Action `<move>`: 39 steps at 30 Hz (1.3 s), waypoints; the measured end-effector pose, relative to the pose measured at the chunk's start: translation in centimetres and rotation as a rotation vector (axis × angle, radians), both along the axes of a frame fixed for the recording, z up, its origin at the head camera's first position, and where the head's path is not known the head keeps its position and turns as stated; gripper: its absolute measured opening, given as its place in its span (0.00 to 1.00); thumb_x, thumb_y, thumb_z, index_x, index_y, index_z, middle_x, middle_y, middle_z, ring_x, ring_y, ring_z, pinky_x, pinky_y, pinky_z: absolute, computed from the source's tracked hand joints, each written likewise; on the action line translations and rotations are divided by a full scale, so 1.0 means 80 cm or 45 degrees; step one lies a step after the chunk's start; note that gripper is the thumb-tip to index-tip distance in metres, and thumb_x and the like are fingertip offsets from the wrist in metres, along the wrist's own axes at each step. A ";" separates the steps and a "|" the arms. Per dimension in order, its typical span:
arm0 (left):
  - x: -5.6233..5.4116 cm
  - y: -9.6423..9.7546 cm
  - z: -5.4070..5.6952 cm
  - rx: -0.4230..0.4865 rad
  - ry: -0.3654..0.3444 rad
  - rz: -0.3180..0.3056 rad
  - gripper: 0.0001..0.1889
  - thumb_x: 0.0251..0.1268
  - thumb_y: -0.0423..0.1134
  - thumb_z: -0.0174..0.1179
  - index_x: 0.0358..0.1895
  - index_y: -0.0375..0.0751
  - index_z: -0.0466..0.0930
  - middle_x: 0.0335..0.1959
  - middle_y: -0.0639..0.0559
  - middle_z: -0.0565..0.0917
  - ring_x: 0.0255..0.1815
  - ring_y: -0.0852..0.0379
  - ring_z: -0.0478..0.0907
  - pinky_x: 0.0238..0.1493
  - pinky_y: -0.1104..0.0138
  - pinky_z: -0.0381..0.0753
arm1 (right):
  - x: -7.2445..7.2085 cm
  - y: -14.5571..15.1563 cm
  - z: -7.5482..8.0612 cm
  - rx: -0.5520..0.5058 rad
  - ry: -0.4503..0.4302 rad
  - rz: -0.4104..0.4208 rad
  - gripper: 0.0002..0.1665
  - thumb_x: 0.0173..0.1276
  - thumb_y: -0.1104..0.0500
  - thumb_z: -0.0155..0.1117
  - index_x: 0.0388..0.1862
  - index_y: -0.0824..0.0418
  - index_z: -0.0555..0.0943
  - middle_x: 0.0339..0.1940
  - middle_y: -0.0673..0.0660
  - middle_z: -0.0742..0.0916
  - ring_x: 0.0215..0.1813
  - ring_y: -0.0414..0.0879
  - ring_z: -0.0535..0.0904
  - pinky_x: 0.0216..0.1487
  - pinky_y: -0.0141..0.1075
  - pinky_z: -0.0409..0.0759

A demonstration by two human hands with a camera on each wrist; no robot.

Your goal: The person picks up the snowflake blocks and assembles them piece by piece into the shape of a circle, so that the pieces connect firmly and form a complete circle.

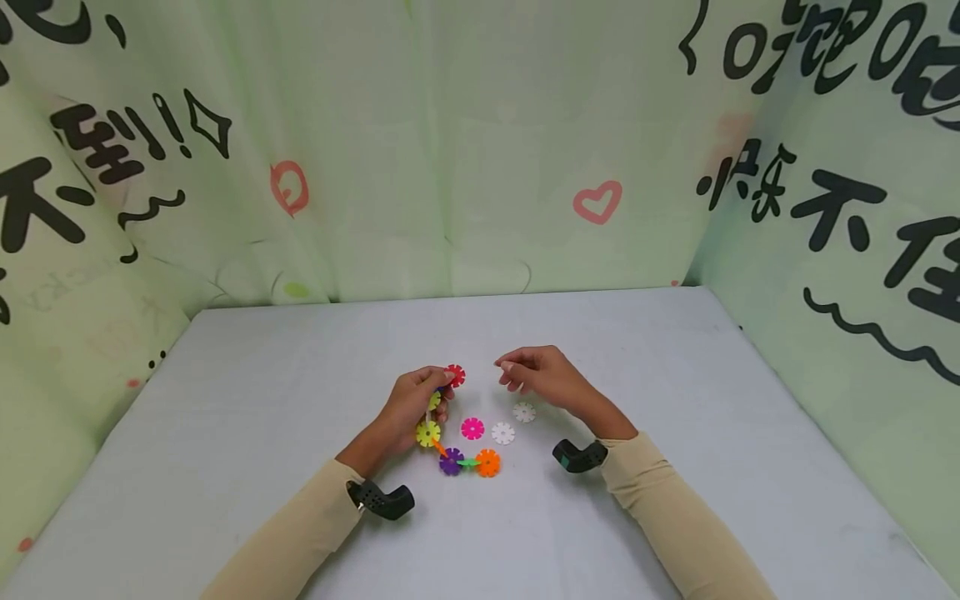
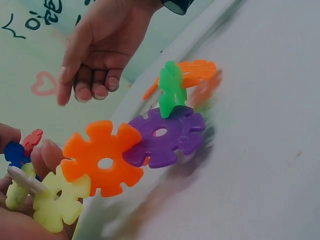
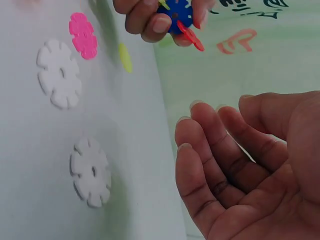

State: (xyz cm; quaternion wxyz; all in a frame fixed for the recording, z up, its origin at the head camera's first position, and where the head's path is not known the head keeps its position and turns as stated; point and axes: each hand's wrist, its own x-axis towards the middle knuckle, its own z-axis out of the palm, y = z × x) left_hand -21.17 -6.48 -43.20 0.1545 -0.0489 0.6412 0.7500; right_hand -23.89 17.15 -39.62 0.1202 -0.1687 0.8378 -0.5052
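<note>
The left hand (image 1: 408,404) has its grip clamped on a chain (image 1: 423,435) near its red end, the rest curving from that grip toward the person, with nine discs apparently joined. The right hand (image 1: 551,379) has an empty grip, fingers loosely bent. Still unjoined are one pink disc (image 1: 467,428) and two white discs (image 1: 498,435), loose on the table (image 1: 600,533) between the grips, nearer the person.

Black 快乐 (image 1: 767,187) and 不 (image 1: 830,218) marked the right curtain (image 1: 885,400). The left curtain (image 1: 67,283) bore another 不 (image 1: 22,198) (other characters were unclear).
</note>
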 end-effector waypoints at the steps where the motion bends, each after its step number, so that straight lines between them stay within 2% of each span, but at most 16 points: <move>1: 0.000 0.000 0.000 0.009 0.000 -0.007 0.12 0.72 0.42 0.55 0.49 0.36 0.76 0.34 0.43 0.77 0.21 0.56 0.69 0.25 0.71 0.76 | 0.000 0.005 0.001 0.004 0.001 -0.005 0.19 0.73 0.58 0.58 0.55 0.70 0.80 0.40 0.62 0.87 0.42 0.57 0.82 0.45 0.46 0.81; 7: -0.001 -0.003 0.002 0.008 0.019 -0.044 0.14 0.73 0.39 0.51 0.55 0.35 0.74 0.35 0.43 0.78 0.20 0.56 0.67 0.23 0.71 0.74 | 0.000 0.038 0.004 0.088 0.018 -0.045 0.19 0.72 0.58 0.60 0.55 0.68 0.80 0.43 0.59 0.87 0.45 0.54 0.83 0.49 0.41 0.80; 12: -0.003 -0.004 0.003 -0.007 0.053 -0.015 0.20 0.72 0.37 0.48 0.65 0.42 0.73 0.34 0.45 0.79 0.17 0.57 0.64 0.19 0.71 0.71 | 0.001 0.060 0.002 0.223 0.081 -0.069 0.18 0.70 0.57 0.62 0.54 0.65 0.82 0.47 0.56 0.86 0.47 0.48 0.80 0.46 0.37 0.79; 21: -0.005 -0.007 0.006 0.007 0.026 0.022 0.19 0.72 0.37 0.47 0.63 0.40 0.74 0.33 0.46 0.78 0.17 0.58 0.62 0.17 0.72 0.67 | -0.003 0.081 -0.001 0.341 0.191 -0.101 0.14 0.68 0.65 0.63 0.50 0.70 0.83 0.45 0.60 0.86 0.48 0.54 0.80 0.49 0.44 0.78; 27: -0.003 -0.006 -0.001 0.004 0.009 -0.019 0.19 0.72 0.37 0.48 0.63 0.39 0.74 0.31 0.47 0.78 0.17 0.58 0.63 0.17 0.73 0.67 | -0.002 0.077 -0.017 0.413 0.106 -0.115 0.14 0.62 0.68 0.65 0.48 0.68 0.84 0.40 0.56 0.86 0.42 0.49 0.79 0.43 0.39 0.77; 31: -0.001 -0.003 -0.003 0.004 0.009 -0.062 0.19 0.71 0.36 0.49 0.62 0.38 0.74 0.31 0.47 0.78 0.16 0.58 0.62 0.17 0.73 0.66 | 0.001 0.069 -0.025 0.489 0.071 -0.135 0.17 0.57 0.68 0.68 0.47 0.66 0.84 0.39 0.55 0.84 0.41 0.48 0.77 0.43 0.40 0.77; 36: -0.002 -0.001 0.002 -0.020 0.024 -0.068 0.19 0.70 0.36 0.49 0.61 0.38 0.74 0.31 0.46 0.78 0.16 0.58 0.62 0.16 0.73 0.66 | 0.000 0.067 -0.022 0.568 0.070 -0.131 0.14 0.56 0.67 0.70 0.44 0.66 0.84 0.38 0.55 0.82 0.40 0.49 0.76 0.43 0.41 0.76; 39: -0.001 -0.002 0.003 -0.025 0.016 -0.083 0.19 0.70 0.36 0.49 0.61 0.38 0.74 0.31 0.46 0.78 0.16 0.58 0.63 0.16 0.73 0.65 | -0.001 0.063 -0.017 0.569 0.060 -0.131 0.11 0.56 0.66 0.70 0.39 0.66 0.82 0.35 0.55 0.81 0.39 0.49 0.75 0.41 0.40 0.76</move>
